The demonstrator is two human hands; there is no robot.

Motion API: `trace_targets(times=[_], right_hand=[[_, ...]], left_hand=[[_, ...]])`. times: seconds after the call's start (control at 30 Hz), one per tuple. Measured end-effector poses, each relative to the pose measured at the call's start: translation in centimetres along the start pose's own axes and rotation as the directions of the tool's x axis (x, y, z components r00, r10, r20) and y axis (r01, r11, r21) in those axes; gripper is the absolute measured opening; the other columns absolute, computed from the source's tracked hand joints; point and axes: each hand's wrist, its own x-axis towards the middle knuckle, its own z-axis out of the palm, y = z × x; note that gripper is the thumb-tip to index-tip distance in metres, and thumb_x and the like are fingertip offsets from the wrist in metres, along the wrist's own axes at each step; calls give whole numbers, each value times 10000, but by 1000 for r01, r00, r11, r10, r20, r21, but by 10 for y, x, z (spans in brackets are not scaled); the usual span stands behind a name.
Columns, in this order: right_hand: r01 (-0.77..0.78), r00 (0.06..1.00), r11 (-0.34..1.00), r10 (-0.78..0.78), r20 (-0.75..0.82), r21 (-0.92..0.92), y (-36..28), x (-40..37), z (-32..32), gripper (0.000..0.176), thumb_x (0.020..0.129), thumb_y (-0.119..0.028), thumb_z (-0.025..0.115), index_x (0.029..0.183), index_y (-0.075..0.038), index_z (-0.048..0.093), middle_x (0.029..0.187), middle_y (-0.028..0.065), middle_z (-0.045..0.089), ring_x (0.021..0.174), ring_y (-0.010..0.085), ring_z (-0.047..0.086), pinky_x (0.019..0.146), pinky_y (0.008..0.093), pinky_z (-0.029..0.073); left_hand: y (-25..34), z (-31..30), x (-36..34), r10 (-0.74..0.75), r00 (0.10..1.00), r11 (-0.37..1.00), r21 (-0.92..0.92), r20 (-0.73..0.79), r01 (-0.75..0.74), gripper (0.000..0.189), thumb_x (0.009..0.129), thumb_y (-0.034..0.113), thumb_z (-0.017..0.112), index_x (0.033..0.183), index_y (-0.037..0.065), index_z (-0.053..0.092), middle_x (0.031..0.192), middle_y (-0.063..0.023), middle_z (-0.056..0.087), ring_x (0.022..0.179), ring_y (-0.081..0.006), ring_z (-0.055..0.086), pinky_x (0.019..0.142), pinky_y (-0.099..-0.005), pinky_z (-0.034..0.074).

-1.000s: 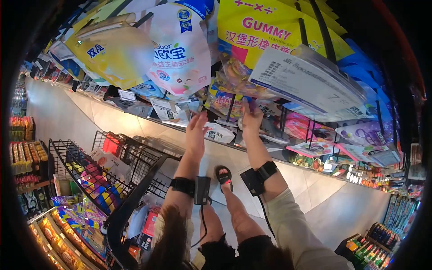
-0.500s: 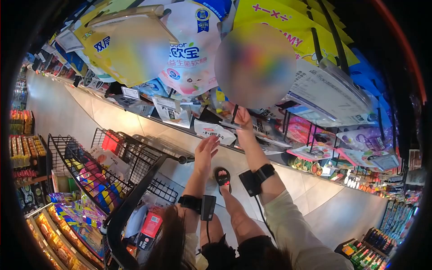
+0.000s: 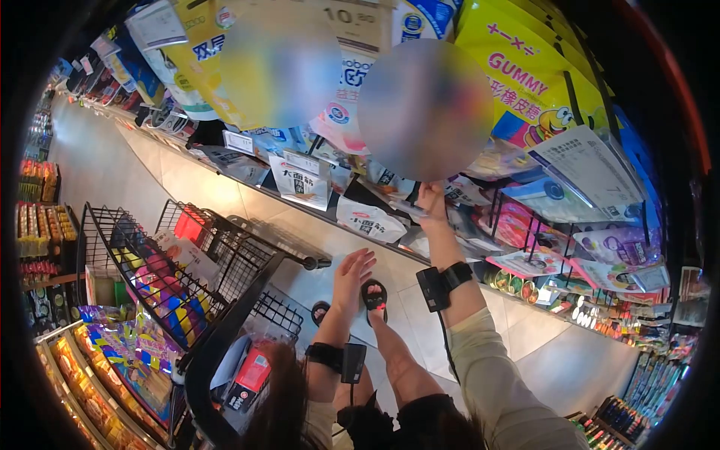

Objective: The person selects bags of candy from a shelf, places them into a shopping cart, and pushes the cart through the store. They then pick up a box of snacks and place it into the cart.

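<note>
My right hand [image 3: 431, 202] is raised to the shelf with its fingers curled in. A blurred patch covers the spot just above it, so I cannot tell what the fingers hold. A pale flat strip [image 3: 409, 209] shows right beside its fingertips. White packets with black lettering lie close by, one of them a white snack packet [image 3: 370, 220] on the shelf's front edge. My left hand [image 3: 354, 271] hovers in front of the shelf, fingers stretched and holding nothing. Above hangs a yellow-green gummy bag [image 3: 525, 75], with a price tag [image 3: 589, 166] below it.
A black wire shopping cart [image 3: 247, 300] stands at my left, loaded with colourful bags and a red box [image 3: 253, 371]. Packaged snacks [image 3: 90, 375] fill a display at lower left. The tiled floor [image 3: 405, 307] runs below the shelf, and bottles stand at lower right.
The view has shifted, so the shelf goods sit differently. My right hand has moved slightly lower and right, still curled; the dark rod seen at its fingers no longer shows. My left hand has dropped a little.
</note>
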Motion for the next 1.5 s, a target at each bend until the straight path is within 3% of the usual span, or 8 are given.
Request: trace_targets(times=[0.17,0.23,0.4,0.8,1.0,1.23,1.33,1.5], right_hand=[[11,1000,1000,-11,-3,8,0,-19,-4,349,897,-187,520,1198,-11,495,1246,58,512,1132,126,473,1020,231,299],[-11,984,738,-113,-140,-675,-10,-59,17,307,917,-142,494,1205,-35,488,1232,74,521,1074,147,513,975,247,345],[-384,921,541,163,-355,-748,-22,-159,36,268,918,-99,497,1182,-49,495,1080,84,590,968,165,570,857,272,433],[-65,827,747,411,383,-661,-73,-213,346,276,891,-34,502,1164,-3,478,1050,103,569,1001,165,538,891,287,417],[196,357,709,592,722,-678,-30,-233,517,262,889,-85,546,1124,20,497,972,113,622,898,176,618,817,286,475],[827,-282,420,885,371,-374,89,-279,624,411,842,-222,616,1184,-24,503,1042,123,624,937,192,608,814,302,479],[946,-297,319,926,234,-58,178,-295,610,408,802,-217,623,1150,-22,536,1061,185,614,959,306,606,783,352,495],[987,77,-31,953,291,-158,241,-322,563,400,777,-43,499,1176,-28,510,1098,183,599,1042,320,578,845,397,469]], left_hand=[[-1,12,-16,1,1000,1000,-3,-1,-1,331,930,259,499,1188,52,513,1190,-86,579,1113,-202,538,940,-341,382],[-4,18,-26,-20,1000,1000,9,-18,20,302,932,242,498,1159,44,529,1149,-84,597,1063,-196,565,911,-342,404],[0,32,-74,59,990,998,-17,-125,-62,237,924,177,491,1088,20,559,1053,-90,626,952,-162,600,748,-247,466],[210,37,-300,759,604,650,231,-244,-724,176,914,77,488,1052,-8,556,986,-74,619,942,-145,585,813,-274,459],[266,-81,-395,708,464,651,238,-532,-721,183,886,76,515,1046,21,584,999,-41,617,955,-107,551,819,-250,421],[246,-228,-435,219,480,747,-170,-850,-643,197,833,118,544,1007,27,527,981,-69,571,1002,-192,547,824,-359,427],[230,-277,-431,-65,696,689,-536,-716,-487,224,823,105,535,1031,24,511,1039,-97,530,1021,-215,520,832,-407,423],[211,-327,-437,-62,681,640,-553,-729,-534,186,803,90,508,982,50,479,1039,-115,497,1027,-253,493,919,-474,349]])
